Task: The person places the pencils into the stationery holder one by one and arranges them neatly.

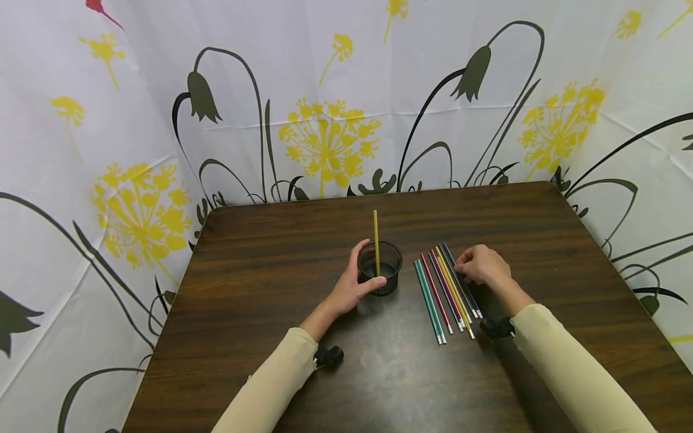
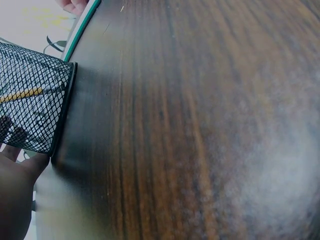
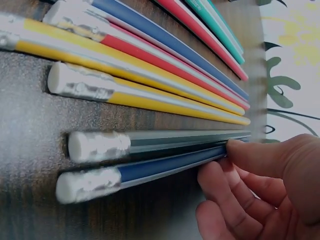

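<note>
dark wooden table [image 1: 541, 240], left hand [image 1: 349, 291] curled round mesh cup [image 1: 381, 267], right hand [image 1: 480, 265] fingertips pinching blue pencil [image 3: 165, 166]

Pencils [image 1: 446, 291] right of cup [image 1: 380, 267]

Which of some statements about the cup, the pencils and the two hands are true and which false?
1. The left hand holds the mesh cup. True.
2. The cup is empty. False: one yellow pencil stands in it.
3. The right hand touches the blue pencil at the row's edge. True.
4. The pencils on the table are stacked in a pile. False: they lie side by side in a row.
</note>
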Action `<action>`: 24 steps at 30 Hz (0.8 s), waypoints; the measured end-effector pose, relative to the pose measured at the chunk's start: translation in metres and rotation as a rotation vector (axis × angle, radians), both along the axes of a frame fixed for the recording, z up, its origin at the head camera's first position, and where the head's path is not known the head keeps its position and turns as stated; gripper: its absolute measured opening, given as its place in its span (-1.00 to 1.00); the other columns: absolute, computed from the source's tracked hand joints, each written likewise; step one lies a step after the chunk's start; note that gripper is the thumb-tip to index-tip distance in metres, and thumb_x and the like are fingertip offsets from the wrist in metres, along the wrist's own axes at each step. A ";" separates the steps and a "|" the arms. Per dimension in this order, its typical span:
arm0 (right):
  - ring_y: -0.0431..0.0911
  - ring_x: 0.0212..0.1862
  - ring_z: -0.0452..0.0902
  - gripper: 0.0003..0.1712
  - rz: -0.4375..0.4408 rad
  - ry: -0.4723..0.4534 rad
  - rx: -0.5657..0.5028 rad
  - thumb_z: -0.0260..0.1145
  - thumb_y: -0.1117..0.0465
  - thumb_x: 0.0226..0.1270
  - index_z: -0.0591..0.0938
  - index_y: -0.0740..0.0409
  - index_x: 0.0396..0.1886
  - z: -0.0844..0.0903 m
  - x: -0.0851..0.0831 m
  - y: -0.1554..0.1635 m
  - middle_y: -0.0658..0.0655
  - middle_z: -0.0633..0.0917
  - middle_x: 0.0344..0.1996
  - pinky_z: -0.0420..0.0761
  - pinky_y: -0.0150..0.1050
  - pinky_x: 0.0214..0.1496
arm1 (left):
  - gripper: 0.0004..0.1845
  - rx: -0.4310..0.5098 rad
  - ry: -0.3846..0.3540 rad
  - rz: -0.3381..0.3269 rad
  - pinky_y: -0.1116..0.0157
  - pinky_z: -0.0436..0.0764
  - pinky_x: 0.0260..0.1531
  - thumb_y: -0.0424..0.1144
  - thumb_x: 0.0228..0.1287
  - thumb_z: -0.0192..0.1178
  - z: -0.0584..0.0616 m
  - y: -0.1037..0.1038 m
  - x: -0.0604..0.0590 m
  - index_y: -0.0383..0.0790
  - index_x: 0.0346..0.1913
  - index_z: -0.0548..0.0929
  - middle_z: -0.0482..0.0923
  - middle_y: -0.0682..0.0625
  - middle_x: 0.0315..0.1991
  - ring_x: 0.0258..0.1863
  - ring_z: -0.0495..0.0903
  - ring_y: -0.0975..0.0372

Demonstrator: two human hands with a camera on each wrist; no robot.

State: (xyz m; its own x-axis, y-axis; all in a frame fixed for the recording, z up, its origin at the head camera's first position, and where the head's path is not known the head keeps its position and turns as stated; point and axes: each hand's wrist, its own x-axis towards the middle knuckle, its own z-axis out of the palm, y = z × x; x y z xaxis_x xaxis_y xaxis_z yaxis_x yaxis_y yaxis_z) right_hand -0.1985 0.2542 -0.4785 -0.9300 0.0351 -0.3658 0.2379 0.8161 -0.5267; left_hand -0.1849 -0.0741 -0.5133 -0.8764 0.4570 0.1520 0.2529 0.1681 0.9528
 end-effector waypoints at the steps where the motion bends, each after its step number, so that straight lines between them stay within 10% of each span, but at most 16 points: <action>1: -0.14 -0.49 0.62 -0.82 0.006 0.006 0.010 0.34 0.09 0.33 0.69 0.10 -0.26 0.000 0.000 -0.001 0.03 0.71 -0.50 0.48 -0.14 -0.40 | -0.11 -0.001 0.000 0.001 -0.11 0.26 0.27 -0.07 0.29 0.31 0.000 0.000 0.000 0.33 0.49 -0.07 0.20 -0.02 0.41 0.38 0.24 0.07; 24: 0.02 -0.36 0.56 -0.79 0.072 0.135 0.236 0.36 0.08 0.18 0.73 0.09 -0.28 0.004 0.005 -0.009 0.17 0.71 -0.27 0.54 -0.03 -0.39 | -0.11 -0.005 0.010 0.002 -0.09 0.25 0.28 -0.11 0.30 0.30 0.001 0.000 0.000 0.30 0.49 -0.06 0.19 -0.01 0.41 0.39 0.21 0.11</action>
State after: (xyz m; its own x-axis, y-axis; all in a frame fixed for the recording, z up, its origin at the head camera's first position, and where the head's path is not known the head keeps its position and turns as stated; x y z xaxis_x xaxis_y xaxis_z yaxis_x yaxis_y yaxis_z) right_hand -0.1936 0.2447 -0.4741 -0.9730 0.0363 -0.2280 0.1152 0.9323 -0.3428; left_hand -0.1846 -0.0742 -0.5122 -0.8758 0.4560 0.1584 0.2619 0.1734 0.9494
